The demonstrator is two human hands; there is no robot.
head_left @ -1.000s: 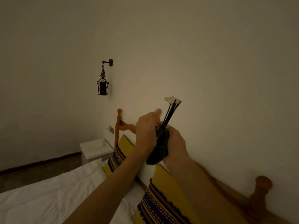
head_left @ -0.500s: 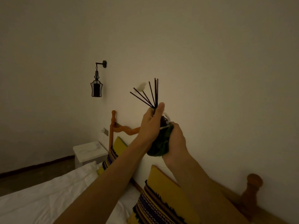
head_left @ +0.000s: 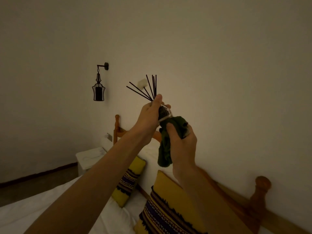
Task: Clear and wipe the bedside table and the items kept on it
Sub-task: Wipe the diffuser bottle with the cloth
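Note:
I hold a small glass reed diffuser bottle [head_left: 163, 112] up in front of the wall, its dark sticks [head_left: 148, 89] fanning upward with a white tuft among them. My left hand [head_left: 149, 115] grips the bottle's neck and upper body. My right hand [head_left: 181, 141] grips a dark green cloth [head_left: 166, 149] wrapped against the bottle's lower part; the cloth's tail hangs down. A white bedside table [head_left: 89, 157] stands far off at the bed's left, partly hidden by my left forearm.
Below me lies a bed with white sheets [head_left: 33, 211] and two yellow patterned pillows [head_left: 130, 181]. A wooden headboard [head_left: 260, 196] runs along the wall. A black lantern lamp [head_left: 98, 89] hangs on the wall at the left.
The diffuser turned from leaning right to upright with its sticks fanned out. My right hand with the cloth shifted lower on the bottle, and the view moved a little.

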